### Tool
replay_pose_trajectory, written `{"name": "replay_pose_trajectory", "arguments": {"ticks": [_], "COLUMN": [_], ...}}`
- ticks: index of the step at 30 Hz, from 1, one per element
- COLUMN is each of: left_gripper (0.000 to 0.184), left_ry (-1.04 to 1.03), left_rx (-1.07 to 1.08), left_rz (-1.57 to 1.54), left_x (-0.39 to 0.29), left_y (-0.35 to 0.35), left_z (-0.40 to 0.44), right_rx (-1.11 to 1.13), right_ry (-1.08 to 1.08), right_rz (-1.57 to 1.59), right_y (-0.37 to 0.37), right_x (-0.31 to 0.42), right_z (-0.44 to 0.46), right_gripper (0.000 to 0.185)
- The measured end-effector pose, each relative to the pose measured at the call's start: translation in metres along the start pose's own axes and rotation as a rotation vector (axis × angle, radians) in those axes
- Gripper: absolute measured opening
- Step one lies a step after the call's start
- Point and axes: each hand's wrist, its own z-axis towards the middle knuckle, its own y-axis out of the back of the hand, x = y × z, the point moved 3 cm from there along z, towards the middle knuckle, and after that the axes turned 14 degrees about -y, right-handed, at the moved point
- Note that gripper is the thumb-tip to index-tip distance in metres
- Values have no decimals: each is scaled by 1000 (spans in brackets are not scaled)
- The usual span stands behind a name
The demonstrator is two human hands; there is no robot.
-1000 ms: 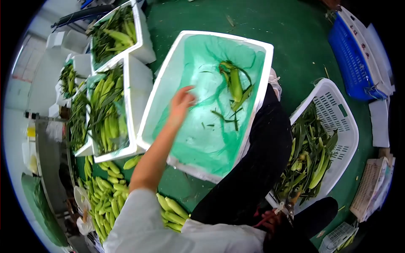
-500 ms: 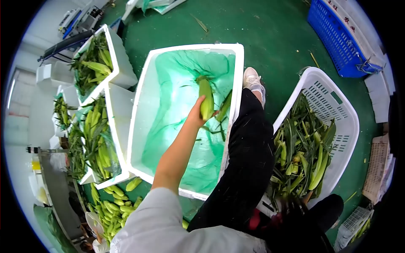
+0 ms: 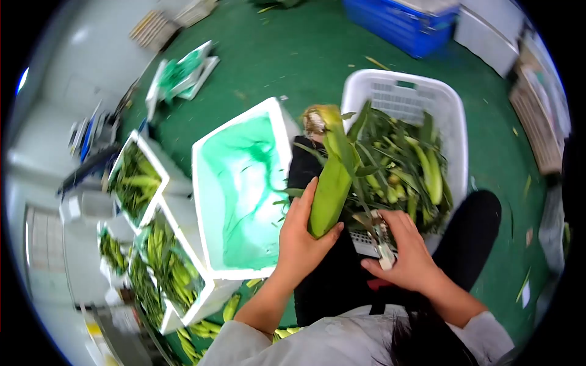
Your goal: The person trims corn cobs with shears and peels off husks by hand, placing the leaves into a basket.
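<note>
the grips are both taken from where i stand: the left hand (image 3: 302, 241) is clamped on the lower part of a corn ear (image 3: 329, 198), the right hand (image 3: 412, 253) on a small metal tool (image 3: 384, 244). going across from the left, there are foam boxes (image 3: 194, 308) of leafy corn, loose cobs (image 3: 231, 307) on the green floor (image 3: 287, 49), then the lined box (image 3: 244, 273), just beside the left forearm. next comes the left grip, thumb on the near side of the ear, fingers round its left flank. the ear rises out of that grip, its long axis pointing away from the person and tipping a little to the right at the far end, where it is ragged and brown. so most of its length lies beyond the fingers, above the knees, with leaves fanning out right toward the crate (image 3: 458, 116). the left hand is the nearer one, being on it; the right sits off the ear's lower right side, a short gap away, with the tool between ear and palm. the tool's far end is close to the hanging leaves; whether it touches them i can't tell. furthest right of these, the crate holds a heap of husks (image 3: 403, 171), just past the tool.
</note>
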Motion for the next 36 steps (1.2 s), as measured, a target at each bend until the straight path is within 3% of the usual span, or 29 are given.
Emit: {"name": "replay_pose_trajectory", "arguments": {"ticks": [5,9,12,15,18,19,20,22,23,26,28,30,32,33,36], "left_gripper": [82,74,74,73,72,73,73,72,72,76,77,75,71,71,81], "left_ry": [-263,-399,-498,-587,-651,-693,-737,-507,-396,43,243,377,345,311,351], "left_rx": [112,124,119,256,306,324,337,359,361,175,60,-102,-33,20,170], "left_rz": [445,606,677,631,608,595,583,405,319,-464,-878,-1192,-1045,-976,-1034], "left_x": [-33,-36,-40,-47,-48,-47,-46,-36,-30,-3,1,-3,4,-2,-8], "left_y": [-54,-64,-59,-59,-53,-52,-51,-52,-55,-61,-65,-76,-88,-94,-112], "left_z": [-7,-11,-10,-9,-1,4,7,6,6,3,8,12,11,12,5], "right_rx": [-137,-165,-118,-27,-60,-39,76,316,265,356,461,364,59,18,-180], "right_ry": [-216,-316,-305,-224,-153,-138,-266,-522,-491,-585,-531,-449,-429,-516,-296], "right_rz": [4,-3,28,87,154,263,484,918,1027,1249,1326,1031,870,902,984], "right_y": [19,28,34,39,38,40,35,20,18,11,0,-14,-13,-7,-8], "right_x": [-50,-76,-86,-84,-92,-88,-91,-98,-96,-90,-80,-89,-87,-83,-88], "right_z": [-27,-41,-42,-34,-25,-28,-30,-42,-47,-70,-84,-89,-80,-71,-31], "right_gripper": [84,89,91,91,80,55,49,36,24,31,37,58,62,63,54]}}
